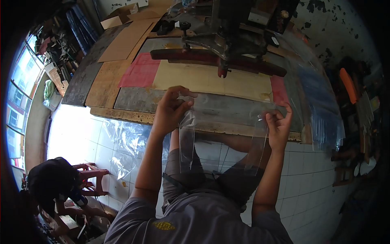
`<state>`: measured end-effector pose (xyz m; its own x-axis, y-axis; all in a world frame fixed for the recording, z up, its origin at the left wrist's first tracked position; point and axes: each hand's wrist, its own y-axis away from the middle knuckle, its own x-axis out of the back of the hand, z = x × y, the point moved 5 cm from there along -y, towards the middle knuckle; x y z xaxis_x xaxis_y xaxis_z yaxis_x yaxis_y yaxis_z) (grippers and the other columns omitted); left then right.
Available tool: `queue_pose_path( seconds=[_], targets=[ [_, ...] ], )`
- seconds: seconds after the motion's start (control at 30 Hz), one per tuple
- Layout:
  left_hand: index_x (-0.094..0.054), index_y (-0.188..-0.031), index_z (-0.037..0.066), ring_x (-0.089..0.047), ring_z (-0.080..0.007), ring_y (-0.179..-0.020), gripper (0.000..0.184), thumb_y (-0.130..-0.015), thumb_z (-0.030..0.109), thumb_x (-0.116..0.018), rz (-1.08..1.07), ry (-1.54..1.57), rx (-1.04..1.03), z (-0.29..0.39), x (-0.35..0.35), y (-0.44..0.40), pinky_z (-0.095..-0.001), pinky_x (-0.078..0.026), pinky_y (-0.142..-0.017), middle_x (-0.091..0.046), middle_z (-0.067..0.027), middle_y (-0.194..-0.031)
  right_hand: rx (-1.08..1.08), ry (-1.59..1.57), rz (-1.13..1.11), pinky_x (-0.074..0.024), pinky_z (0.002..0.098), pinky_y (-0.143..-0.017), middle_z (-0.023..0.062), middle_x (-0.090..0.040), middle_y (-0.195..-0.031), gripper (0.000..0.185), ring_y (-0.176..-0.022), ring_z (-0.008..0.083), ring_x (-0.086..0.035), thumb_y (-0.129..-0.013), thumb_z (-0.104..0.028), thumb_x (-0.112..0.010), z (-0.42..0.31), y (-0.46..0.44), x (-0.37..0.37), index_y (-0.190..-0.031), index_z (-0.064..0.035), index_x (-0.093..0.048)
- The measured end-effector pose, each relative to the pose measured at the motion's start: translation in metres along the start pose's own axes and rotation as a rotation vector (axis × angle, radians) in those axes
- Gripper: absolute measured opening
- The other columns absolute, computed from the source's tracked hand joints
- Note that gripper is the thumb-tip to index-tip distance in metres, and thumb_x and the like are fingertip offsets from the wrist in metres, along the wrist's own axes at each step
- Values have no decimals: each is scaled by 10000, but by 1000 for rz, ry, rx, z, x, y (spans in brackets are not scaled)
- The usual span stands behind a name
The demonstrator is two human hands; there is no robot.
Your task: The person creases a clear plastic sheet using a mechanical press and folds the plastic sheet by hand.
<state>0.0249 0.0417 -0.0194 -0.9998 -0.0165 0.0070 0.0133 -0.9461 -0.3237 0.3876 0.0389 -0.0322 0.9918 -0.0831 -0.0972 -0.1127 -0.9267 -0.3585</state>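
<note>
1. Found clear sheet (223, 152) hanging on the near side of the press (221, 49), over the lap, apart from it.
2. Pinched at one upper corner by left hand (168, 112), thumb and finger nearly closed on the film.
3. Pinched at the other upper corner by right hand (278, 128), gap closed to film thickness, outer fingers raised.
4. Held by opposite corners probably to keep the film spread and free of sag; single or double layer, cannot tell.
5. Noted yellow panel (211, 79) lying under and in front of the press, probably to give a flat, visible bed, flanked by red panels (140, 71).
6. Noted blue film (321, 110) stacked right of the press, likely for easy reach.
7. Counted: one press, one held sheet, two hands, one yellow panel, two red panels, one stool (95, 179), one co-worker (53, 183). Blue layers uncountable.
</note>
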Motion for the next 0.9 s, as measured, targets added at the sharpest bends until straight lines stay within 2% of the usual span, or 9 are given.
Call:
queue_pose_path(
  seconds=[0.07, 0.13, 0.2, 0.27, 0.37, 0.47, 0.57, 0.67, 0.9],
  targets=[
    [-673, -1310, 26, -733, -134, -975, 374, -947, 2, -757, -73, -110, -42, -11, 5, 0, -281, -579, -862, -753, -110, -1201, 48, 85, -3, -518, 234, -865, 71, -732, -1079, 315, -995, 97, -670, -1015, -121, -743, 8, 1, 6, -1288, -3, -638],
    [-661, -1376, 30, -712, -138, -1053, 512, -886, -1, -805, -173, -282, 14, 3, 10, 3, -293, -579, -876, -722, -123, -1286, 68, 293, -52, -518, 238, -863, 73, -722, -1121, 368, -999, 98, -665, -999, -100, -758, 14, 1, 15, -1332, -2, -634],
    [-639, -1430, 27, -687, -149, -1135, 624, -839, -18, -833, -216, -345, -48, 13, 8, 2, -299, -574, -909, -695, -137, -1353, 25, 245, -100, -531, 243, -869, 78, -702, -1184, 433, -1028, 106, -668, -976, -68, -775, 6, 2, 14, -1374, 2, -621],
    [-605, -1473, 16, -659, -165, -1219, 711, -806, -49, -842, -200, -299, -226, 21, 1, 1, -300, -565, -959, -670, -152, -1402, 15, 169, -158, -544, 245, -873, 86, -679, -1250, 501, -1065, 115, -668, -953, -38, -790, -2, 1, 8, -1416, 3, -604],
    [-582, -1487, -11, -628, -200, -1287, 731, -806, -57, -846, -130, -158, -161, 19, 0, 0, -303, -545, -1017, -658, -167, -1423, 7, 62, -221, -562, 246, -883, 102, -647, -1342, 601, -1122, 127, -667, -923, -7, -810, -5, 0, 2, -1474, 4, -570],
    [-577, -1482, -18, -615, -226, -1317, 695, -832, -93, -814, -100, 127, 41, 17, 0, 2, -326, -552, -1050, -647, -184, -1438, -43, 53, -201, -570, 249, -903, 123, -628, -1410, 668, -1142, 141, -675, -912, -2, -820, -5, 0, 3, -1515, 9, -533],
    [-570, -1477, -25, -635, -224, -1288, 636, -877, -131, -755, -225, -42, -75, 4, 8, -1, -353, -577, -1050, -655, -200, -1420, -51, 44, -191, -571, 255, -918, 145, -611, -1466, 682, -1129, 156, -696, -925, -11, -809, -3, 1, 4, -1535, 16, -506],
    [-579, -1465, -24, -654, -217, -1257, 588, -906, -159, -703, -200, 54, 8, 1, 5, 1, -364, -596, -1043, -669, -209, -1394, -80, 36, -178, -571, 259, -926, 151, -599, -1495, 672, -1122, 166, -712, -947, -27, -790, -4, 0, 3, -1545, 22, -487],
    [-422, -1581, -14, -672, -206, -1223, 711, -929, -129, -680, -172, 145, 24, 9, 2, 1, -321, -578, -996, -666, -209, -1399, -90, 77, -160, -566, 255, -928, 144, -602, -1506, 680, -1125, 158, -712, -976, -30, -752, -11, -1, -3, -1580, 18, -443]
  ],
)
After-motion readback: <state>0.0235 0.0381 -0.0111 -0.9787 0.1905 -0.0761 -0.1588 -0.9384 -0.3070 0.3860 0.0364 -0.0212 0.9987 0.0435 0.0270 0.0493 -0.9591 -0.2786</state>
